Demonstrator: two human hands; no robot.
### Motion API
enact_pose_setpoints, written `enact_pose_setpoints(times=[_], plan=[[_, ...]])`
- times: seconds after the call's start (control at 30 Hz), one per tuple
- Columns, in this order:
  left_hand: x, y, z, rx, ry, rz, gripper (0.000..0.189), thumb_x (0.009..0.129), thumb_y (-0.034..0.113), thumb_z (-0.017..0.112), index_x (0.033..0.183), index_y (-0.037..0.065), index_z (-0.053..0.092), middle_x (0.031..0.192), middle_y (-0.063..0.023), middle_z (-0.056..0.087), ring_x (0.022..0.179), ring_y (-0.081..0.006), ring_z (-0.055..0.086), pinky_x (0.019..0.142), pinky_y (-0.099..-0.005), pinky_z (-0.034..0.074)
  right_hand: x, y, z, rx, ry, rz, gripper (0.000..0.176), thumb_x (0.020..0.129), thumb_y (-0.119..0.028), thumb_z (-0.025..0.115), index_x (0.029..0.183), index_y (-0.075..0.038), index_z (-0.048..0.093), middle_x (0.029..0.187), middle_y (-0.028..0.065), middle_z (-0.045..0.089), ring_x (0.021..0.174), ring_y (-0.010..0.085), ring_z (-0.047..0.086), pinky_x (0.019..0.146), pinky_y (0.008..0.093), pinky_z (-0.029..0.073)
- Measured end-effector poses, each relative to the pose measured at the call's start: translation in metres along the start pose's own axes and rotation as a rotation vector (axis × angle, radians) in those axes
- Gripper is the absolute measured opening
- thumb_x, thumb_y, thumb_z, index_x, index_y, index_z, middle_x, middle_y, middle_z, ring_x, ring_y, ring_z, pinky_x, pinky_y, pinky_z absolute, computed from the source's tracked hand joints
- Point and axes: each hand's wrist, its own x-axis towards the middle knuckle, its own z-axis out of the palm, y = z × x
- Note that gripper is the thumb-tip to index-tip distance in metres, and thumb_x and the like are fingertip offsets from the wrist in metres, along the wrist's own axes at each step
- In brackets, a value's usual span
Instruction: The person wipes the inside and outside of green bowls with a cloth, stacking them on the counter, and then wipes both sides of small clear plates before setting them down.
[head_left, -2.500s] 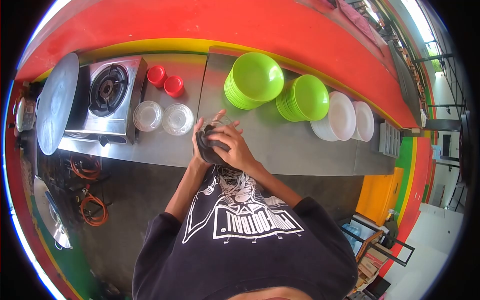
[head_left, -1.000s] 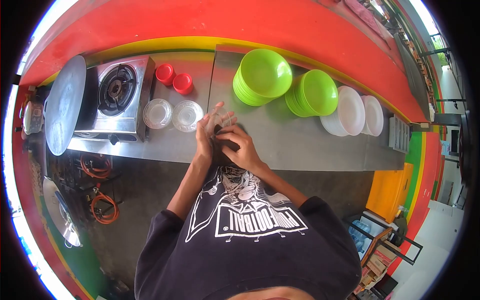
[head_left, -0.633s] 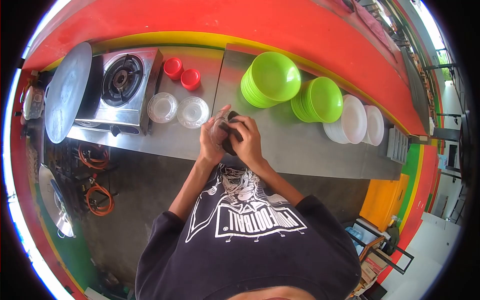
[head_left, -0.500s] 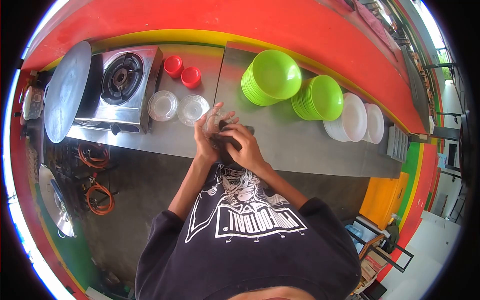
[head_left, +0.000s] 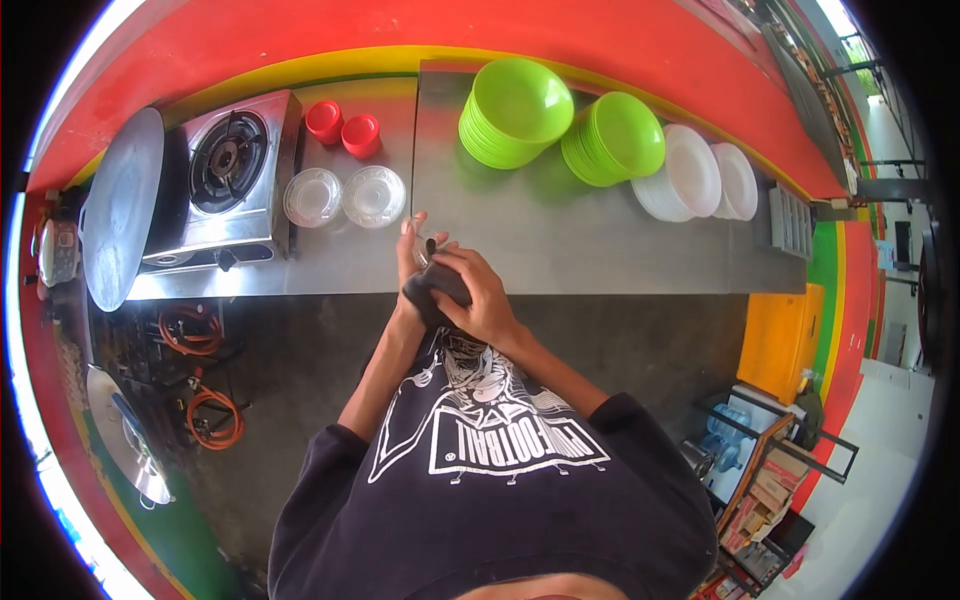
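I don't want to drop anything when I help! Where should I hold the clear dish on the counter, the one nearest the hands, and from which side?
Probably the rim of the clear dish, coming from its right side. It is round and lies low on the counter, so the edge looks easiest to hold, and the other clear dish sits close by its left.

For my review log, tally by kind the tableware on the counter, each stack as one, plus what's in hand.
Green bowl stacks: 2
White dish stacks: 2
Red cups: 2
Clear dishes: 2
Held clear glassware: 1
Held dark cloth: 1
Total: 10
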Motion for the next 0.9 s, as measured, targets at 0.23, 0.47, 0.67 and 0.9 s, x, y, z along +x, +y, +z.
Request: enact_pose_setpoints(times=[0.23,0.47,0.67,0.9], plan=[[-0.057,0.003,-0.038,0.551,0.036,0.385,0.046,0.104,0.052,0.049,0.089,0.009,0.056,0.07,0.0045,0.049,0.06,-0.0045,0.044,0.054,-0.0223,0.039,-0.053,-0.039,0.035,0.39,0.482,0.373,0.03,0.094,-0.022,0.072,0.109,0.002,0.062,0.09,0.005,0.068,0.082,0.011,0.061,0.075,0.0268,0.05],[-0.1,0.023,-0.083,1.017,-0.054,0.405,0.052,0.106,0.042,0.052,0.072,0.002,0.052,0.058,0.0052,0.039,0.055,-0.0052,0.034,0.048,-0.0284,0.029,-0.087,-0.066,0.057,0.39,0.418,0.577,0.03,0.09,-0.024,0.078,0.099,0.002,0.065,0.083,0.0044,0.069,0.075,0.0088,0.063,0.069,0.0259,0.051],[-0.119,0.036,-0.1,1.151,-0.299,0.426,0.049,0.106,0.036,0.052,0.074,-0.002,0.052,0.055,0.0009,0.043,0.053,-0.0092,0.037,0.048,-0.0305,0.034,-0.103,-0.072,0.05,0.407,0.114,0.548,0.033,0.086,-0.027,0.081,0.096,0.001,0.067,0.082,0.0049,0.069,0.074,0.0083,0.063,0.067,0.0261,0.051],[-0.125,0.024,-0.083,0.891,-0.155,0.426,0.052,0.109,0.042,0.038,0.078,0.003,0.052,0.054,0.001,0.045,0.042,-0.0109,0.049,0.04,-0.0267,0.04,-0.094,-0.067,0.059,0.562,0.394,0.657,0.033,0.089,-0.025,0.078,0.104,0.002,0.069,0.088,0.004,0.071,0.078,0.0079,0.064,0.069,0.0263,0.052]])
